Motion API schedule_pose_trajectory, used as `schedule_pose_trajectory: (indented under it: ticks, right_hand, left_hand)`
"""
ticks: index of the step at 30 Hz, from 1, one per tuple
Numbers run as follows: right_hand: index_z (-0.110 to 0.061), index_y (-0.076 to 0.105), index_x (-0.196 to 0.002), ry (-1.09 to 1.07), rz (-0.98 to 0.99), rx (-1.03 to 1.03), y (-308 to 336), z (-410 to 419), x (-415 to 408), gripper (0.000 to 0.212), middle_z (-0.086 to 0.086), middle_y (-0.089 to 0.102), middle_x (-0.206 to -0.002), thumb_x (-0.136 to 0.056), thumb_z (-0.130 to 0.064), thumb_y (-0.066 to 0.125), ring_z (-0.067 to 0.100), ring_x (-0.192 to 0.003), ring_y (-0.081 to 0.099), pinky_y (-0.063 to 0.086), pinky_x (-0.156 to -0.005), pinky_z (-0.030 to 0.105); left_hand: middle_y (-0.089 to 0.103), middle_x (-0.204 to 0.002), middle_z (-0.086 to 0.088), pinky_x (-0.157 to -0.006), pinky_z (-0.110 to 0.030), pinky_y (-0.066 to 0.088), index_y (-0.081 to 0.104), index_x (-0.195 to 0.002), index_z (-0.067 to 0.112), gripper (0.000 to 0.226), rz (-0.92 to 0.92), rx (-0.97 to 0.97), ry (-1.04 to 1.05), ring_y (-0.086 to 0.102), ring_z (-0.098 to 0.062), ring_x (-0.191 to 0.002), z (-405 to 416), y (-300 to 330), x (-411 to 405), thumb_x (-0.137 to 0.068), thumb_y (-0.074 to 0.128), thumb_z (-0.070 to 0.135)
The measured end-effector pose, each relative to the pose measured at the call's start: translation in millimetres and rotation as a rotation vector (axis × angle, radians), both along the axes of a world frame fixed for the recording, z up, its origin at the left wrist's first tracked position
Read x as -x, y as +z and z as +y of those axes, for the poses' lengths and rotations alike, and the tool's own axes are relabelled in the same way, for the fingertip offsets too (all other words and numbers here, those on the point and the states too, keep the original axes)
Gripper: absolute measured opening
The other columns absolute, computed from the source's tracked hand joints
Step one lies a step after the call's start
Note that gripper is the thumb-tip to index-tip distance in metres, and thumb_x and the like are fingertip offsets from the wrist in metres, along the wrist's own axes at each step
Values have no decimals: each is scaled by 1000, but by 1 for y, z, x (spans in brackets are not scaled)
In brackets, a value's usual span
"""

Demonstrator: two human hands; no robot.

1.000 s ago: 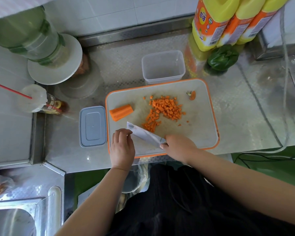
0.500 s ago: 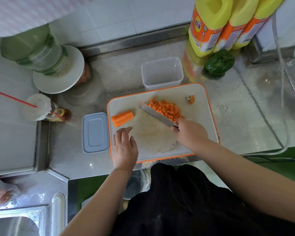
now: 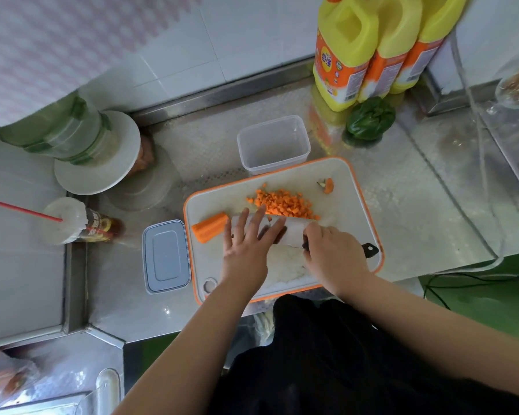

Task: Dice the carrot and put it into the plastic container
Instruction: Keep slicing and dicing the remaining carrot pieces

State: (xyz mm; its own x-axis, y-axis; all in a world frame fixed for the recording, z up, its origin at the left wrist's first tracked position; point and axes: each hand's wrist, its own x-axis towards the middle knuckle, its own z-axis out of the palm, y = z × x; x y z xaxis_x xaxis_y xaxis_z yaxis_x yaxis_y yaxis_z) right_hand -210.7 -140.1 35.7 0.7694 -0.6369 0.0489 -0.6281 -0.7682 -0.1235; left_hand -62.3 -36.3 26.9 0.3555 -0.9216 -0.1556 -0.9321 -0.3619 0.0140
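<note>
Both hands now work the knife (image 3: 294,232), right hand (image 3: 333,253) gripping its handle, left hand (image 3: 249,244) newly flat on the blade, herding dice (image 3: 282,203) toward the tub (image 3: 273,143).

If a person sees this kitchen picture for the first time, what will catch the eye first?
Probably the heap of diced carrot on the orange-rimmed cutting board, with the knife lying just before it. The left hand rests straight fingers on the blade while the right hand grips the handle. Behind the board stands an empty plastic container.
</note>
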Motion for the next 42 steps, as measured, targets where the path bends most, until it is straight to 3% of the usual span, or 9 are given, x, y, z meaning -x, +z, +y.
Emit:
schedule_pose_trajectory:
  ticks: [3, 6, 15, 20, 24, 27, 31, 36, 42]
  right_hand:
    - [-7, 57, -76, 6, 1, 27, -5, -1, 4, 28, 1, 50, -54, -57, -7, 78, 23, -46, 50, 30, -46, 29]
    - [-8, 57, -77, -18, -1, 18, -6, -4, 9, 28, 1, 51, -54, -57, -4, 76, 25, -48, 51, 36, -51, 32]
    - [-9, 54, -77, -158, -56, 3, 6, -25, 29, 19, -1, 51, -52, -66, -11, 70, 26, -49, 53, 35, -55, 32]
    - [-8, 57, -79, -250, -135, -97, 13, -32, 30, 25, 0, 53, -50, -62, -14, 75, 26, -46, 55, 38, -52, 32]
    - [-11, 57, -92, -267, -217, -224, 14, -28, 25, 21, 1, 62, -61, -75, -16, 67, 28, -57, 60, 33, -58, 30]
    - [-11, 56, -98, -286, -240, -298, 19, -24, 22, 21, 4, 65, -67, -80, -14, 64, 33, -61, 60, 28, -57, 28]
    - [-18, 50, -111, -306, -189, -506, 25, -21, 18, 22, -1, 66, -85, -89, -20, 55, 27, -75, 61, 31, -56, 28]
    - [-25, 48, -112, -278, -183, -647, 29, -16, 15, 18, -2, 65, -81, -94, -24, 50, 22, -70, 59, 40, -53, 29]
    - [-19, 51, -110, -216, -190, -654, 23, -13, 8, 17, 1, 61, -70, -93, -22, 53, 24, -63, 57, 45, -57, 38]
  left_hand:
    - [-10, -162, 4, -118, -56, -2, 2, -150, 48, 93, 84, -158, 46, -10, -32, -148, -12, 1, -2, -82, 40, -2]
    - [-16, -161, 7, -119, -53, -3, 0, -151, 46, 92, 148, -206, 116, -16, -29, -147, -21, 4, -9, -84, 42, -1]
    - [6, -162, 11, -120, -41, 7, 15, -154, 28, 76, 412, -75, 369, 2, -16, -148, -37, 6, -38, -87, 42, 4]
    - [46, -147, 4, -114, -38, 25, 54, -138, 25, 54, 594, 111, 431, 36, -22, -137, -33, -10, -27, -96, 36, 54]
    - [62, -122, 2, -95, -26, 29, 73, -112, 23, 24, 512, 312, 396, 44, -24, -116, -29, -13, -15, -98, 55, 30]
    - [61, -112, 8, -90, -27, 33, 76, -101, 25, 21, 510, 366, 384, 41, -17, -107, -29, -11, -13, -92, 62, 12]
    - [62, -96, 16, -91, -27, 29, 72, -101, 27, 16, 571, 352, 387, 44, -13, -108, -31, -9, -16, -90, 65, 19]
    - [59, -130, -3, -105, -40, 36, 60, -129, 19, 54, 411, 384, 490, 46, -30, -121, -5, -21, -38, -83, 48, -7]
    - [37, -151, 0, -107, -46, 32, 43, -143, 20, 57, 275, 95, 601, 30, -27, -137, 18, -29, -84, -90, 63, 26]
